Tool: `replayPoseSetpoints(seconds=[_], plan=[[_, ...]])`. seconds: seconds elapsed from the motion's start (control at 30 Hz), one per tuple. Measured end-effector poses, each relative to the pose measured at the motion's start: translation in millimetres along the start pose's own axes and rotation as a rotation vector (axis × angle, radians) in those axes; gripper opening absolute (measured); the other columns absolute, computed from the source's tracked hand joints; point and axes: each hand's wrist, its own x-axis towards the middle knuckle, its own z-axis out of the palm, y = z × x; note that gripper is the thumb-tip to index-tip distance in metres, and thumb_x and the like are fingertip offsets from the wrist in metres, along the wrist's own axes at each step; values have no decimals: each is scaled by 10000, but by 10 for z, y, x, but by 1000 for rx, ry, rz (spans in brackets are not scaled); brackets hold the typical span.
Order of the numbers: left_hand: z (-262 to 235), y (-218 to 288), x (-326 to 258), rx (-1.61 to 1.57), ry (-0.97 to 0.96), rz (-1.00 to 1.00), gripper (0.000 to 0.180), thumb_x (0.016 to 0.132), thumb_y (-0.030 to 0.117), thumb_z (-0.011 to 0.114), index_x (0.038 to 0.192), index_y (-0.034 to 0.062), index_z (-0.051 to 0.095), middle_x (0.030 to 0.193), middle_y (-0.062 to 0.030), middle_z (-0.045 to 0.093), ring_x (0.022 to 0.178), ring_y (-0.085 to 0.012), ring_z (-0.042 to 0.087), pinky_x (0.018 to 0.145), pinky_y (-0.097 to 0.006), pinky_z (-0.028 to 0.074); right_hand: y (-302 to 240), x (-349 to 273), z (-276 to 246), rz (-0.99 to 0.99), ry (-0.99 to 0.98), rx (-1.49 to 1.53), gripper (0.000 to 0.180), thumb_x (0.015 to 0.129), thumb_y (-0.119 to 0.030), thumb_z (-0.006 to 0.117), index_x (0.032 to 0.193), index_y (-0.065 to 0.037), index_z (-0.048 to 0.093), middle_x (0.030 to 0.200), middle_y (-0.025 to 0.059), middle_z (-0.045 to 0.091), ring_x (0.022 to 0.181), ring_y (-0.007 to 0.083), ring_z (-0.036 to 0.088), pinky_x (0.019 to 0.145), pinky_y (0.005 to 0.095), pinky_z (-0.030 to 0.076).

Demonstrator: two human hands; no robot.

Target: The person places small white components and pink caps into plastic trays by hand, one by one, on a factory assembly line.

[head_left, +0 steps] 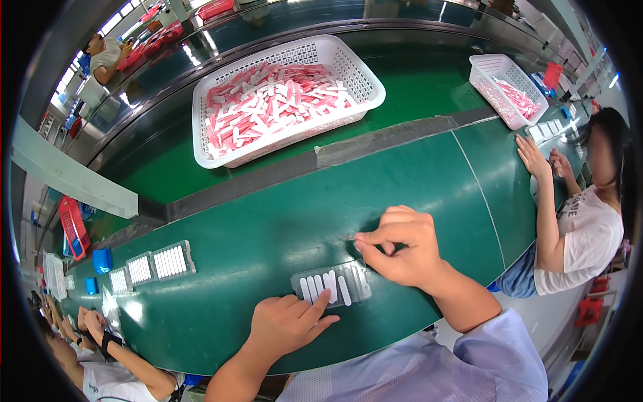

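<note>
A clear plastic tray (pixel 362 289) lies on the green table in front of me, with several slim white sticks (pixel 309 291) side by side in it. My left hand (pixel 284 324) reaches over its near edge, index fingertip on one of the white sticks, thumb spread and the other fingers curled in. Nothing is gripped in that hand. Just beyond the tray's right end, my right hand (pixel 406 249) is raised with thumb and index finger pinched together. Something thin and faint shows at those fingertips, too small to make out.
A big white basket (pixel 231 158) heaped with pink and white sticks stands beyond a dark raised strip (pixel 268 175). Filled clear trays (pixel 190 258) and a blue block (pixel 102 260) lie left. A smaller basket (pixel 485 65) and a co-worker (pixel 579 228) are right; other people sit at lower left.
</note>
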Motion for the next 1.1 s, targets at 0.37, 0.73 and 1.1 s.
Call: replayPoseSetpoints(seconds=[0.37, 0.73, 1.1], plan=[[26, 66, -2, 59, -14, 28, 469, 782, 394, 843, 1170, 146, 754, 581, 65, 466, 504, -112, 485, 460, -267, 399, -255, 182, -325, -275, -146, -205, 138, 721, -41, 820, 686, -111, 707, 558, -26, 447, 524, 166, 456, 539, 341, 320], [61, 1, -70, -27, 57, -60, 408, 723, 384, 884, 1037, 156, 759, 572, 61, 487, 509, -123, 512, 459, -306, 389, -251, -565, -103, -417, -509, -498, 240, 814, -290, 803, 972, -119, 745, 754, -5, 515, 660, 165, 533, 621, 348, 376], [69, 27, -23, 8, 84, -36, 364, 808, 386, 824, 1074, 145, 755, 596, 66, 509, 528, -107, 524, 472, -274, 406, -315, -449, -253, -238, -727, -434, 531, 861, -438, 770, 1293, -142, 684, 865, 14, 539, 769, 189, 584, 694, 345, 432]])
